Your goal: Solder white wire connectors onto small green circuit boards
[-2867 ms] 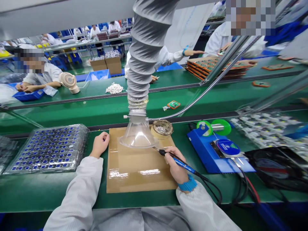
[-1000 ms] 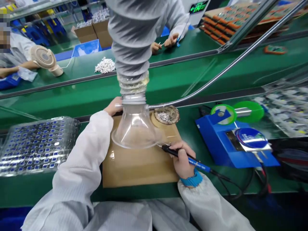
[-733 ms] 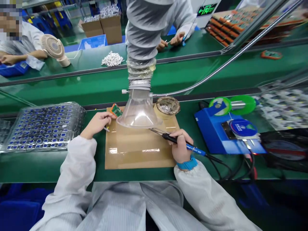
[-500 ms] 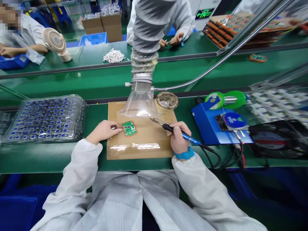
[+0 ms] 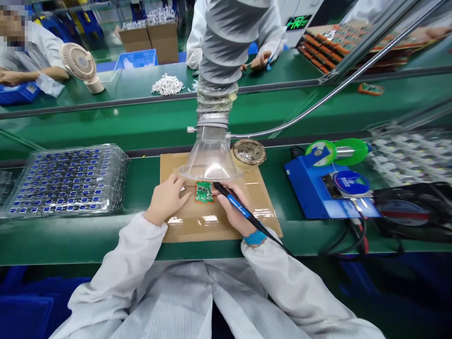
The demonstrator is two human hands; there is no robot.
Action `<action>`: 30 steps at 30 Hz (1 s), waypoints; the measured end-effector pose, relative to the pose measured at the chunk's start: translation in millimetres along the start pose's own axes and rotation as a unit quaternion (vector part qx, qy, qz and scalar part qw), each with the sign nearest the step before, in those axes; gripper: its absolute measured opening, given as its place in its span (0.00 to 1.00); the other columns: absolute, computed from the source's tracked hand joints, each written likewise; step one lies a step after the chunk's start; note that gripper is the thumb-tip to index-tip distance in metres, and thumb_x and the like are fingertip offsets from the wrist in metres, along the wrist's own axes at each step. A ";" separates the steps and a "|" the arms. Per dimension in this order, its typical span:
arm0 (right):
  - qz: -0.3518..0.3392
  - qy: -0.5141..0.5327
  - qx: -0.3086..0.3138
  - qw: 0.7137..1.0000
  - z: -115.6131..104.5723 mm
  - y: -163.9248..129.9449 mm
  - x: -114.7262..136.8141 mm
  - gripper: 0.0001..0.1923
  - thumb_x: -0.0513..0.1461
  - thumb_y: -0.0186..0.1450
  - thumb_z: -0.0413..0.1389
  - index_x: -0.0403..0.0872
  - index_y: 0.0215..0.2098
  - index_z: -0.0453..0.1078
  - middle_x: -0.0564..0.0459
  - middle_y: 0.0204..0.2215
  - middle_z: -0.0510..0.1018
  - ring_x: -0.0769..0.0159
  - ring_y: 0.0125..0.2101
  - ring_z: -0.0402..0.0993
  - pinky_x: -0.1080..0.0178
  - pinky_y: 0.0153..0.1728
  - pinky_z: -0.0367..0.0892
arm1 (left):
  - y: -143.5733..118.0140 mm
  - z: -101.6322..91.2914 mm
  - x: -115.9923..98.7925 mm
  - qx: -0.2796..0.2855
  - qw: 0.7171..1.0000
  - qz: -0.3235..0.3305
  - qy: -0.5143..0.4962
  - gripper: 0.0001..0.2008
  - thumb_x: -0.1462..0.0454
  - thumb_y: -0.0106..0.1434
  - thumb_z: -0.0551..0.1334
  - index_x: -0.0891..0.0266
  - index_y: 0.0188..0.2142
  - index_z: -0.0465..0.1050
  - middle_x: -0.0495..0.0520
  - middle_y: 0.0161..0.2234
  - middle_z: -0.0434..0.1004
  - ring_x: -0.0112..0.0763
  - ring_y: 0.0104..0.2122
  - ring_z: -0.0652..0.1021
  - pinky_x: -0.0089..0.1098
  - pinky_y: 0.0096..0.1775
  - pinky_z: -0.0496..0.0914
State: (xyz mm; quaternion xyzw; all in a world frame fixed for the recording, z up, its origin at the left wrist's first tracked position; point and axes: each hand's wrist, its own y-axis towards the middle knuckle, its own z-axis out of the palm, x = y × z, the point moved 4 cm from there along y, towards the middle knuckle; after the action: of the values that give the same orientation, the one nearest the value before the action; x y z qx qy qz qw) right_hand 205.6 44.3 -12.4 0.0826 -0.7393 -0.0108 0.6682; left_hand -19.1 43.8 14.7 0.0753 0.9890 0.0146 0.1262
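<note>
On a tape-covered cardboard sheet (image 5: 260, 203), beneath the clear hood (image 5: 212, 162) of a ribbed grey duct (image 5: 226, 52), lies a small green circuit board (image 5: 204, 192) with an orange edge. The two hands are apart, one on each side of it. The left hand (image 5: 165, 200) has its thumb and fingers pinched on a small piece (image 5: 182, 188) just off the board's left edge; it is too small to identify. The right hand (image 5: 233, 217) is closed around a blue-and-black soldering iron (image 5: 237, 203), pen-fashion, its front end at the board's upper right corner. Whether its tip touches the board cannot be told. A blue band (image 5: 254, 238) circles the right wrist.

Behind the right hand, at the sheet's far corner, sits a round pot (image 5: 249, 152) with silvery bits inside. To the left on the green surface (image 5: 139, 230) stands a stack of clear trays (image 5: 68, 181) filled with blue-marked parts. To the right is a blue stand (image 5: 300, 186) with a green reel (image 5: 323, 153). Across the conveyor, a beige fan (image 5: 79, 61) stands near a heap of small white parts (image 5: 167, 84).
</note>
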 end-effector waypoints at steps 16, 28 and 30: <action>-0.045 -0.103 0.081 0.990 -0.9 -16.4 -5.6 0.22 0.45 0.71 0.59 0.55 0.62 0.68 0.47 0.52 0.84 0.56 0.46 0.85 0.50 0.53 0.78 | -31.1 -12.6 -2.9 0.156 0.873 -0.121 -0.445 0.16 0.56 0.70 0.56 0.61 0.49 0.75 0.53 0.36 0.76 0.28 0.29 0.74 0.29 0.33 0.69; 0.018 0.041 0.028 0.999 16.6 -22.7 27.9 0.19 0.42 0.66 0.65 0.54 0.54 0.70 0.54 0.35 0.85 0.61 0.38 0.85 0.54 0.44 0.81 | -32.9 -3.0 -49.1 0.189 0.813 -0.139 -0.533 0.17 0.52 0.65 0.64 0.63 0.28 0.75 0.51 0.23 0.75 0.28 0.24 0.75 0.28 0.30 0.71; 0.027 0.050 0.016 0.998 18.3 -22.6 29.3 0.19 0.41 0.65 0.66 0.54 0.53 0.71 0.55 0.34 0.85 0.61 0.37 0.85 0.55 0.44 0.81 | -34.0 -5.0 -49.9 0.164 0.832 -0.131 -0.514 0.15 0.54 0.64 0.65 0.62 0.27 0.77 0.53 0.25 0.78 0.30 0.26 0.76 0.29 0.32 0.71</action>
State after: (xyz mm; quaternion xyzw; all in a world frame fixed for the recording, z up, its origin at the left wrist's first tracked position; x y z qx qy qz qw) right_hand 187.1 16.3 11.6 0.0741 -0.7069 0.0233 0.7031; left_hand 22.5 2.5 30.2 -0.0386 0.7701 -0.2052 0.6028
